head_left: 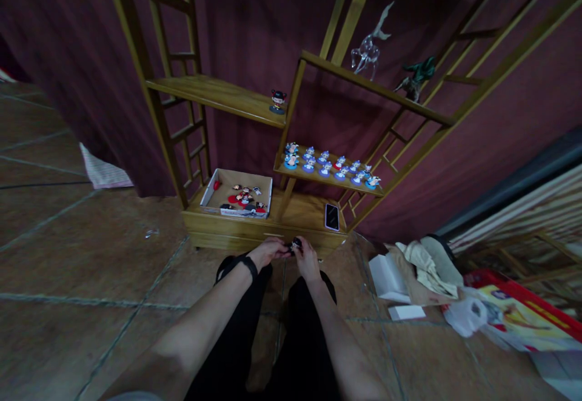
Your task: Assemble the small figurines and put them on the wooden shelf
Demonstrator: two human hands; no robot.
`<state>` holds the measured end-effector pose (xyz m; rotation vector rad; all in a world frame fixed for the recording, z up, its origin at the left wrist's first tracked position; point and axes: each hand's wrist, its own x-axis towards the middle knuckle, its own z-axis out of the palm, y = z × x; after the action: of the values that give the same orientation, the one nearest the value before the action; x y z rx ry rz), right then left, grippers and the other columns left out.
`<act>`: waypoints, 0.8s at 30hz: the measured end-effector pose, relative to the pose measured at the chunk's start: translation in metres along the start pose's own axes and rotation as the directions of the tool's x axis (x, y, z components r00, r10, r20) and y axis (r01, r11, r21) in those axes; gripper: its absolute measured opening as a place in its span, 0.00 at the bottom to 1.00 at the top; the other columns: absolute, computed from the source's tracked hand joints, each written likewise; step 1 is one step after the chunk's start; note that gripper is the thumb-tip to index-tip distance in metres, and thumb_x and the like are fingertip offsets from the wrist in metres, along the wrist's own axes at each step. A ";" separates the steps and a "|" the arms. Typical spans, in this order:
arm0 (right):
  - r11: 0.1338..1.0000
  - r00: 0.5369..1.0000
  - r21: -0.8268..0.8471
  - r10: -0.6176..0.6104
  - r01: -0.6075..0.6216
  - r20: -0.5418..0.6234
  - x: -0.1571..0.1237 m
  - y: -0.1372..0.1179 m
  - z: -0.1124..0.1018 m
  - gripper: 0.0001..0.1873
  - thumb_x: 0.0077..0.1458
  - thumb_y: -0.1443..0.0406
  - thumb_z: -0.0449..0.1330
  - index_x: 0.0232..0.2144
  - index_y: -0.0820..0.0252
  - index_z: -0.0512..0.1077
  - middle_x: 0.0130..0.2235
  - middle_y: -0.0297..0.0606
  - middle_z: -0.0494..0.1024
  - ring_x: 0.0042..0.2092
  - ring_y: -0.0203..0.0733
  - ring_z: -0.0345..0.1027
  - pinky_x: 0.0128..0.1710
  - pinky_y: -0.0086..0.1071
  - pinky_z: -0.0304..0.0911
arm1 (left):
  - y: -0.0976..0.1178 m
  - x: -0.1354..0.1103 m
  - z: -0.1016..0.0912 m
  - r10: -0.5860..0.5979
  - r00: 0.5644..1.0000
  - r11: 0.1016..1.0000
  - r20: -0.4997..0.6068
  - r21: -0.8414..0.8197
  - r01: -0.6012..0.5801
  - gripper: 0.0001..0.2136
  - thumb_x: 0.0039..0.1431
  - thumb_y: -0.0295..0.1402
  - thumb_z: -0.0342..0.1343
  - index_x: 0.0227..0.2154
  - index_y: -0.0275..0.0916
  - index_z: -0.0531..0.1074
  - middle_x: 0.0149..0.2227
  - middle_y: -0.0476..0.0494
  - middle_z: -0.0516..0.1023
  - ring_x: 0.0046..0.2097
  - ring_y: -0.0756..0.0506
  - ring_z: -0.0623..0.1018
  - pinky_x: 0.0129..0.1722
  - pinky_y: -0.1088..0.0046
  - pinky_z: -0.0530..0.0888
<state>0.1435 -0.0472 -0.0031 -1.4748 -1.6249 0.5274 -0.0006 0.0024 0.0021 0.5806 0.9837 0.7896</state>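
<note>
Between my two hands is a small black-topped figurine (295, 244), held in front of the cabinet's lower edge. My left hand (271, 250), with a dark band at the wrist, has its fingers closed on the figurine's left side. From the other side my right hand (307, 259) pinches it near its dark top. An open cardboard box (211, 193) on the cabinet's bottom board holds several small red, black and white figurines (245, 196). On the left shelf (213, 94) one black-haired figurine (277, 101) stands upright on a dark round base.
Several purple and blue figurines (325, 168) stand in rows on the middle shelf. A phone (332, 216) lies on the bottom board. A clear horse ornament (366, 52) and a green ornament (418, 76) occupy the upper shelf. White boxes (388, 278) and a plastic bag (467, 313) are on the right floor.
</note>
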 end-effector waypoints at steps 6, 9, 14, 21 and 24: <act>0.996 1.000 0.086 0.003 -0.002 -0.012 0.001 -0.004 -0.001 0.21 0.50 0.67 0.55 0.48 0.54 0.66 0.48 0.41 0.72 0.49 0.43 0.66 0.50 0.38 0.60 | 0.002 -0.001 0.000 -0.016 0.997 0.999 0.082 0.037 0.013 0.03 0.43 0.22 0.60 0.23 0.30 0.72 0.25 0.41 0.76 0.27 0.49 0.76 0.31 0.74 0.75; 0.979 0.999 0.202 0.031 -0.027 -0.019 0.000 -0.007 0.002 0.24 0.49 0.66 0.56 0.51 0.53 0.64 0.47 0.39 0.73 0.48 0.42 0.67 0.50 0.38 0.61 | 0.002 -0.001 0.000 -0.014 0.999 1.000 0.039 0.016 0.013 0.04 0.42 0.19 0.61 0.22 0.30 0.71 0.23 0.43 0.76 0.26 0.50 0.75 0.29 0.76 0.74; 0.897 0.987 0.430 0.147 -0.105 -0.067 0.001 -0.006 0.012 0.31 0.45 0.64 0.58 0.53 0.54 0.60 0.42 0.37 0.75 0.43 0.40 0.69 0.48 0.37 0.62 | 0.004 0.001 0.002 -0.025 0.999 0.999 0.040 -0.031 0.026 0.04 0.44 0.18 0.59 0.24 0.30 0.72 0.24 0.43 0.76 0.25 0.51 0.74 0.27 0.78 0.73; 0.670 0.902 0.665 0.432 -0.331 0.014 0.008 0.003 0.014 0.20 0.35 0.59 0.64 0.35 0.59 0.73 0.38 0.40 0.77 0.41 0.45 0.69 0.43 0.39 0.64 | 0.005 0.005 -0.002 -0.045 0.998 0.990 0.052 -0.129 0.052 0.04 0.48 0.18 0.57 0.25 0.30 0.71 0.25 0.43 0.75 0.25 0.51 0.75 0.28 0.77 0.73; 0.572 0.892 0.735 0.443 -0.363 0.095 0.008 -0.002 0.014 0.22 0.34 0.56 0.65 0.35 0.59 0.73 0.36 0.39 0.77 0.38 0.44 0.70 0.38 0.37 0.65 | 0.004 0.005 -0.003 -0.050 0.997 0.992 0.064 -0.116 0.057 0.03 0.48 0.19 0.57 0.25 0.31 0.71 0.24 0.43 0.75 0.25 0.51 0.75 0.29 0.76 0.74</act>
<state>0.1317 -0.0364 -0.0071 -1.1795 -0.7769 1.1975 -0.0032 0.0096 0.0010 0.4713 0.8872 0.7723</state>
